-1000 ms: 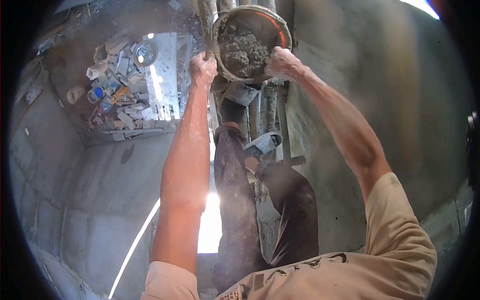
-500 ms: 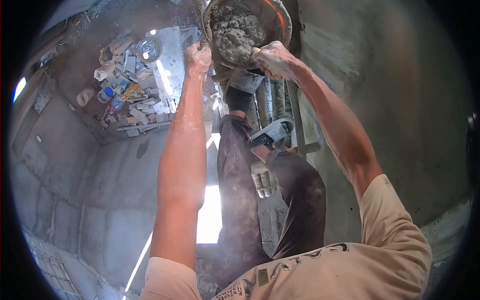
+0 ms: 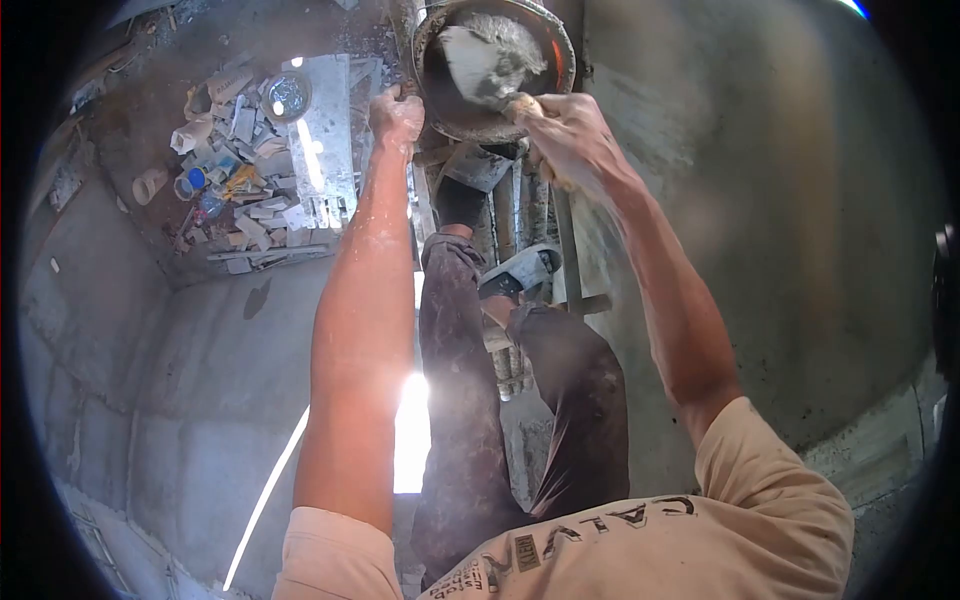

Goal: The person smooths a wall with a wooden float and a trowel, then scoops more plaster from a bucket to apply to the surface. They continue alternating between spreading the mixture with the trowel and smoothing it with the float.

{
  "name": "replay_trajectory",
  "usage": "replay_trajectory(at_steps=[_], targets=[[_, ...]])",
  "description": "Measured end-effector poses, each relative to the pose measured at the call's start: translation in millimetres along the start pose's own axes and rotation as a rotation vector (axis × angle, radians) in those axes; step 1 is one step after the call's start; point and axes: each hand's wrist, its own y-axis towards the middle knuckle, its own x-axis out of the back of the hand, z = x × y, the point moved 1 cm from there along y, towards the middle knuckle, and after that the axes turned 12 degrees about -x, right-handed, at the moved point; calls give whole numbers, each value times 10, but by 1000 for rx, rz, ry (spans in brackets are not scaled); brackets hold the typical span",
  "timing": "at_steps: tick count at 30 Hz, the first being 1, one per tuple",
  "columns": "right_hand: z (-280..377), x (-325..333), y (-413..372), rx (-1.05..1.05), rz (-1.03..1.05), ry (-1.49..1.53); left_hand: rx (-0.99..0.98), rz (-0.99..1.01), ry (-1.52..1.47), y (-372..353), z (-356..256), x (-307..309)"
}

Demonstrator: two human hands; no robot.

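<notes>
A round bucket [image 3: 432,110] with a dark inside sits at the top centre, with wet grey mortar [image 3: 512,42] in it. My right hand [image 3: 570,135] is closed around the handle of a trowel [image 3: 466,62]. The trowel's pale blade is inside the bucket, and mortar lies against it. Beside the bucket's left edge, my left hand [image 3: 397,118] is closed in a fist. What its fingers grip is hidden.
My feet, in grey sandals [image 3: 525,268], are on narrow wooden planks [image 3: 565,250] high above the floor. A plastered wall [image 3: 740,200] rises on the right. Below left lie a rubble pile [image 3: 250,190], a round basin [image 3: 287,96] and a pale board [image 3: 330,120].
The trowel's blade has come into sight in the bucket, and my right hand has turned, its wrist shifting right and down. My left hand stays by the bucket's edge. The view has shifted slightly.
</notes>
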Motion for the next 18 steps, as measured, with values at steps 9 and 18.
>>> replay_trajectory(at_steps=[9,18], targets=[[-176,237,456,78,-148,-565,100,9,-62,89,142,-57],[52,320,506,279,-417,-912,113,113,-94,46,243,-60]])
